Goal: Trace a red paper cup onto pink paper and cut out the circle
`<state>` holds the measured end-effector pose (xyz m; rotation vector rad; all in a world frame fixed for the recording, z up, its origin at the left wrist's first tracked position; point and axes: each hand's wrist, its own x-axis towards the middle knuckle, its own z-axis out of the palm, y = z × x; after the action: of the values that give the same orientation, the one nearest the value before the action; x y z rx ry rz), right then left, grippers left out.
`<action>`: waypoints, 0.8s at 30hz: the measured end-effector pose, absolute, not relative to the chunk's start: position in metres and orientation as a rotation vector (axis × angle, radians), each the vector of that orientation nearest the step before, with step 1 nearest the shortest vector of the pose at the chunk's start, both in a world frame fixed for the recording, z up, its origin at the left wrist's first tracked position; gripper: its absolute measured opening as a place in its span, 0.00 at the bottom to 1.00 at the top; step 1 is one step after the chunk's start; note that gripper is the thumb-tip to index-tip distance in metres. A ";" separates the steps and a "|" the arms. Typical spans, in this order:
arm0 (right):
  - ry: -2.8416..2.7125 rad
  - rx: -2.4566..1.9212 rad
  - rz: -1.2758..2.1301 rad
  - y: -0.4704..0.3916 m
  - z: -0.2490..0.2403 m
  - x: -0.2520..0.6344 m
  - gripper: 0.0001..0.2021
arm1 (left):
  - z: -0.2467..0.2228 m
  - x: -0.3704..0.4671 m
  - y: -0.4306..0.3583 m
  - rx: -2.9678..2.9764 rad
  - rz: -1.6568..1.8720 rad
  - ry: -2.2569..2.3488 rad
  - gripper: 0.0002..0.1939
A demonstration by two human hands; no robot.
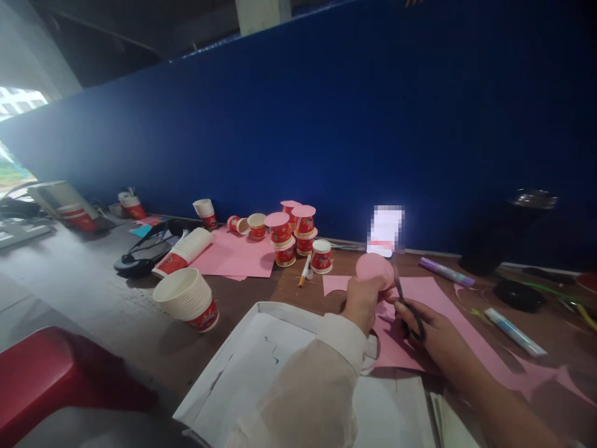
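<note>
My left hand [364,302] is closed on a round pink paper disc [374,269], which it holds up over the table. In my right hand [426,323] is a pair of scissors [412,317] with black handles. The blades point up and stand right beside the disc's right edge; whether they touch it I cannot tell. Under both hands lies a sheet of pink paper [420,289] with curved cut edges. My left sleeve crosses above a white cardboard tray or box lid [261,348] at the table's front.
Red paper cups with pink discs [280,229] stand stacked at the back. A stack of cups [186,297] leans at left, beside pink paper [242,252]. A lit phone [385,231] rests against the blue partition [326,124]. Markers [515,333] lie at right; a red stool [60,373] stands front left.
</note>
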<state>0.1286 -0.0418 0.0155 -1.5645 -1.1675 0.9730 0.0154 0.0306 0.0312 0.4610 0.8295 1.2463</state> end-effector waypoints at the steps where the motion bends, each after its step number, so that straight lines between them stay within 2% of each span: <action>1: -1.164 -1.571 0.996 -0.041 0.015 0.129 0.30 | 0.031 0.015 0.031 0.457 1.247 0.834 0.06; 16: -1.278 -1.653 0.907 -0.038 0.014 0.136 0.24 | 0.034 0.014 0.029 0.451 1.255 0.845 0.06; 24: -1.335 -1.726 0.857 -0.039 0.018 0.136 0.27 | 0.035 0.015 0.030 0.420 1.241 0.891 0.04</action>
<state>0.1359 -0.0386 0.0177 -1.7255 -1.3353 0.8572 0.0147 0.0304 0.0346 0.4205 0.8906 1.2411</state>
